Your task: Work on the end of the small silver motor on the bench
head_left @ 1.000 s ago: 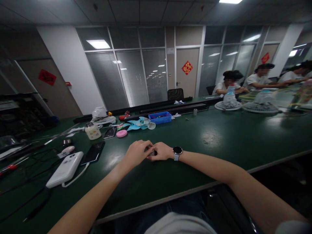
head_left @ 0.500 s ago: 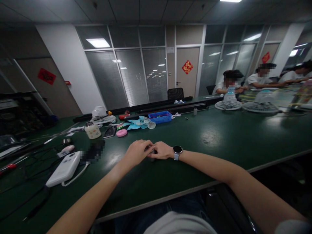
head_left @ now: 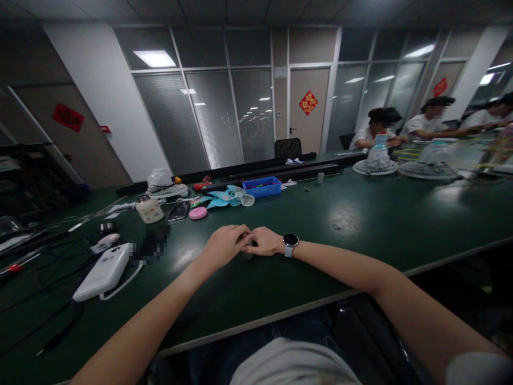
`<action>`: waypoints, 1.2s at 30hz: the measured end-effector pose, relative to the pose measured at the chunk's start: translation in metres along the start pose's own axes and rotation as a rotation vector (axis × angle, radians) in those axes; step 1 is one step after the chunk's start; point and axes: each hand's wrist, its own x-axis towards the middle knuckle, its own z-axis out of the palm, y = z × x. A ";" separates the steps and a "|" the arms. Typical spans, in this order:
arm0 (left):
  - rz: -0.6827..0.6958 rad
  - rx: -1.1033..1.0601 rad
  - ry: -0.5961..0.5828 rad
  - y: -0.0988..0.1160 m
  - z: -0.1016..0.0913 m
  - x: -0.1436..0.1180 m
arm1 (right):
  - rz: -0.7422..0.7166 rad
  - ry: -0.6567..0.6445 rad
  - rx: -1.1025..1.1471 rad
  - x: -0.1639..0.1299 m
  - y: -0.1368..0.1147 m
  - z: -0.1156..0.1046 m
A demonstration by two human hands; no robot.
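My left hand (head_left: 226, 243) and my right hand (head_left: 265, 241) meet at the middle of the green table (head_left: 304, 267). Between their fingertips is a small grey object (head_left: 249, 256), mostly covered, so its kind does not show. The left fingers curl over it from the left and above. From the right, the fingers of my watch-wearing hand close around it. It appears to stand on or just above the tabletop.
Beyond my hands lie light blue fan blades (head_left: 224, 197), a pink round lid (head_left: 197, 213) and a blue bin (head_left: 262, 186). At left are a cream bottle (head_left: 149, 209), a white power bank (head_left: 103, 271) and cables. Fan guards (head_left: 375, 167) and several people are at right.
The whole view has tilted slightly downward. Both hands stay together around the small grey object, with only a slight shift of the fingers.
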 end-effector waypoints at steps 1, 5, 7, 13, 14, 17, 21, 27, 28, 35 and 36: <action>-0.001 0.000 -0.001 0.000 0.000 0.000 | 0.004 -0.002 0.000 0.000 0.000 0.000; -0.003 -0.003 -0.005 0.001 0.004 -0.001 | 0.021 -0.009 0.003 0.000 0.000 -0.001; -0.001 -0.002 -0.006 0.000 0.005 -0.001 | 0.022 -0.010 0.006 0.000 0.001 0.000; 0.006 0.020 -0.007 0.000 0.006 -0.002 | -0.004 -0.009 0.024 0.000 0.003 0.002; 0.003 0.027 -0.005 0.001 0.006 -0.002 | -0.008 -0.009 0.026 0.000 0.003 0.002; -0.019 0.059 0.015 0.001 0.005 -0.002 | -0.019 -0.008 0.031 -0.001 0.003 0.002; -0.063 0.098 0.070 0.003 0.003 -0.002 | -0.033 -0.008 0.040 -0.001 0.002 0.000; -0.113 0.138 0.111 0.004 -0.001 -0.003 | -0.021 0.006 0.039 -0.001 0.000 -0.001; -0.115 0.142 0.110 0.004 -0.001 -0.004 | -0.019 0.007 0.038 -0.001 0.000 -0.002; -0.072 0.131 0.057 0.002 0.001 -0.003 | -0.018 0.003 0.047 -0.001 -0.002 -0.004; -0.064 0.130 0.051 0.001 0.001 -0.003 | -0.019 0.003 0.048 -0.001 -0.002 -0.003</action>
